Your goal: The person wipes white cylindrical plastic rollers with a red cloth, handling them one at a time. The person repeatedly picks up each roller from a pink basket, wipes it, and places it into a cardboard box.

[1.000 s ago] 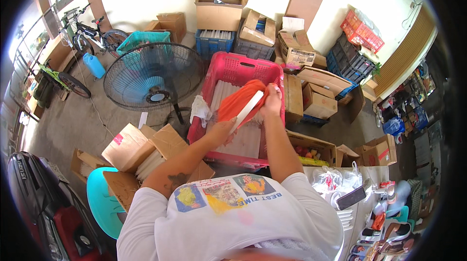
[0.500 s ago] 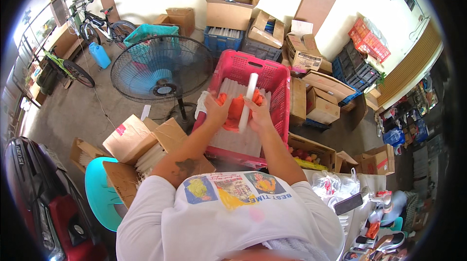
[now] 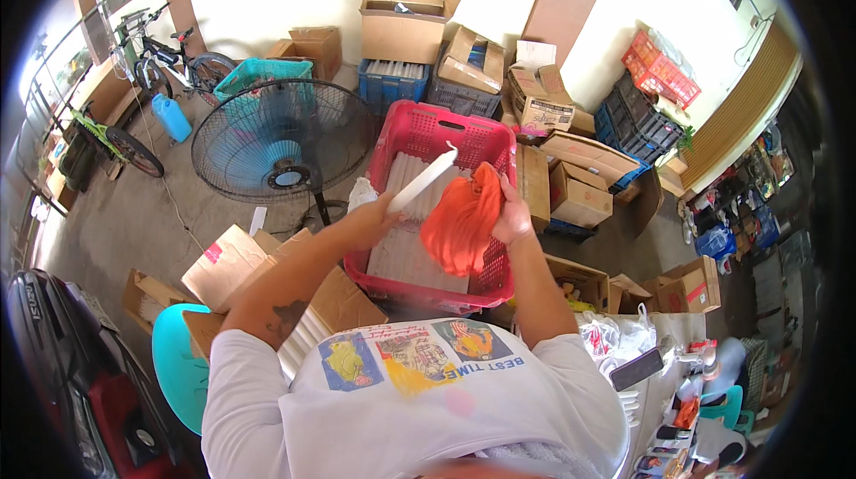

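A white candle (image 3: 423, 180), its wick end up and tilted to the right, is gripped near its base by my left hand (image 3: 368, 219). My right hand (image 3: 511, 214) is closed on the edge of an orange cloth (image 3: 462, 222), which hangs in folds. Both are held over a pink plastic crate (image 3: 412, 302). Rows of white candles (image 3: 401, 251) lie inside that crate, partly hidden under the cloth and my hands. A whitish cloth (image 3: 361, 194) hangs on the crate's left rim, near my left hand.
A standing fan (image 3: 287, 177) is close on the crate's left. Open cardboard boxes (image 3: 234, 267) and a turquoise chair (image 3: 178, 363) are at lower left. More boxes (image 3: 580, 192) crowd the right side. A table (image 3: 685, 329) at lower right bears plastic bags and a phone (image 3: 637, 370).
My hands have moved apart. The candle has gone from my right hand to my left and tilts more; the orange cloth now hangs from my right hand alone.
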The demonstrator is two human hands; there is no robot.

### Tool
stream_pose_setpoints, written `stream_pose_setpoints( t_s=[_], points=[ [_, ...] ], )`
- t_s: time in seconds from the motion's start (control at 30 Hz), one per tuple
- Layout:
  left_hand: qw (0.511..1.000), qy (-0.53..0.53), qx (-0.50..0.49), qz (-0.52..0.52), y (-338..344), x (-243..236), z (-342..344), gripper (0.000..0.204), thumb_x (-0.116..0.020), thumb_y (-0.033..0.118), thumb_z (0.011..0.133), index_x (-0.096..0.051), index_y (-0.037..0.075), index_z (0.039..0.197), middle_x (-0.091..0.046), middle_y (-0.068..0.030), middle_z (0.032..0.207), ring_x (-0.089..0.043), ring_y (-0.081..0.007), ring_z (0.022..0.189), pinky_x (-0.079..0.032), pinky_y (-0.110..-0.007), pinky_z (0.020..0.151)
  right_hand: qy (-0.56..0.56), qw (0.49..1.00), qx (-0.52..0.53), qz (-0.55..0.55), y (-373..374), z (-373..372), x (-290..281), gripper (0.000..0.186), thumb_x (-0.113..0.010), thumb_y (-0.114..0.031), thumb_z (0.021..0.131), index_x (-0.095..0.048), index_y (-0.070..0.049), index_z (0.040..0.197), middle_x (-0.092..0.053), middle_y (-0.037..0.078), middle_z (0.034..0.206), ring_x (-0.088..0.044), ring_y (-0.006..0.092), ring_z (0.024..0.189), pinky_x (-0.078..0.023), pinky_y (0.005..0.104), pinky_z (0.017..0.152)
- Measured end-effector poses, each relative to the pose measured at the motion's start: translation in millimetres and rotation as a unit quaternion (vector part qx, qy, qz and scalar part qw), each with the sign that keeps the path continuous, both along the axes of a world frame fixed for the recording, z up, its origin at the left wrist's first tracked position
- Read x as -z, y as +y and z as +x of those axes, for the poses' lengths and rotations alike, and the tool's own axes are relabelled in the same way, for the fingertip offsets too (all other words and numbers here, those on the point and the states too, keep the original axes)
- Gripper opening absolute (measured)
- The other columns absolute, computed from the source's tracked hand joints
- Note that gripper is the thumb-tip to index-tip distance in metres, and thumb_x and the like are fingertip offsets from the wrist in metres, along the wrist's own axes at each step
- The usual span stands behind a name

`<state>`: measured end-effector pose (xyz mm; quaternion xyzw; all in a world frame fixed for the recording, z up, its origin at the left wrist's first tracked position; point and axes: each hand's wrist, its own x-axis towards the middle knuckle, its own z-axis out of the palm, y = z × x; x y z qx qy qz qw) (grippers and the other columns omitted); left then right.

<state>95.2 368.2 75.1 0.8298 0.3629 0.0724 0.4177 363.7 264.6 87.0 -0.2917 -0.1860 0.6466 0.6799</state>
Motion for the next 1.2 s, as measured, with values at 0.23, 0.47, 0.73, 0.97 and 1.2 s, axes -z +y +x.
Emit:
stream_pose_setpoints(
  t_s=[0.23,0.47,0.73,0.97,1.2],
  points=[
    [0.93,-0.061,0.066,-0.356,-28.6,19.0,32.3,0.038,-0.043,0.044,0.098,-0.048,0.006,0.097,-0.04,0.0012,0.058,-0.044,-0.0133,0.044,-0.045,-0.032,0.046,-0.163,0.961,0.225,-0.01,48.4,-28.2,42.7,0.031,-0.067,-0.027,0.089,-0.058,-0.008,0.112,-0.059,0.003,0.101,-0.054,0.0146,0.095,-0.045,0.0323,0.083],
    [0.997,0.073,-0.028,-0.014,-49.9,2.0,8.5,0.043,-0.047,0.045,0.095,-0.052,0.003,0.102,-0.062,-0.0159,0.074,-0.064,-0.0303,0.064,-0.051,-0.043,0.06,-0.425,0.861,0.246,-0.132,86.3,-46.1,63.4,0.019,-0.076,-0.018,0.08,-0.063,-0.006,0.085,-0.064,0.004,0.078,-0.061,0.0139,0.07,-0.051,0.0283,0.068],
    [0.973,0.042,-0.228,0.016,-104.8,75.3,-196.9,0.039,-0.049,0.037,0.095,-0.051,0.004,0.114,-0.064,-0.0231,0.094,-0.061,-0.0399,0.093,-0.047,-0.049,0.078,-0.575,0.787,0.219,-0.05,88.4,-45.8,7.7,0.031,-0.078,-0.025,0.077,-0.066,-0.001,0.093,-0.064,0.009,0.097,-0.06,0.0191,0.089,-0.048,0.0309,0.079],
    [0.852,0.116,-0.508,-0.049,-151.4,249.3,-340.3,0.041,-0.049,0.033,0.096,-0.045,0.012,0.13,-0.06,-0.0217,0.115,-0.058,-0.0386,0.105,-0.045,-0.045,0.087,-0.402,0.906,0.123,-0.045,66.6,-23.2,14.1,0.059,-0.071,-0.002,0.077,-0.042,0.002,0.128,-0.061,0.011,0.105,-0.061,0.0191,0.093,-0.049,0.0317,0.088],
    [0.801,0.037,-0.519,-0.298,-197.7,325.8,-306.6,0.036,-0.05,0.018,0.095,-0.039,-0.002,0.122,-0.061,-0.0288,0.094,-0.063,-0.0391,0.089,-0.05,-0.046,0.073,-0.377,0.92,0.05,-0.093,45.3,-7.3,13.7,0.035,-0.062,-0.006,0.084,-0.054,0.003,0.117,-0.061,0.009,0.108,-0.06,0.0179,0.097,-0.048,0.0313,0.09]
  ],
)
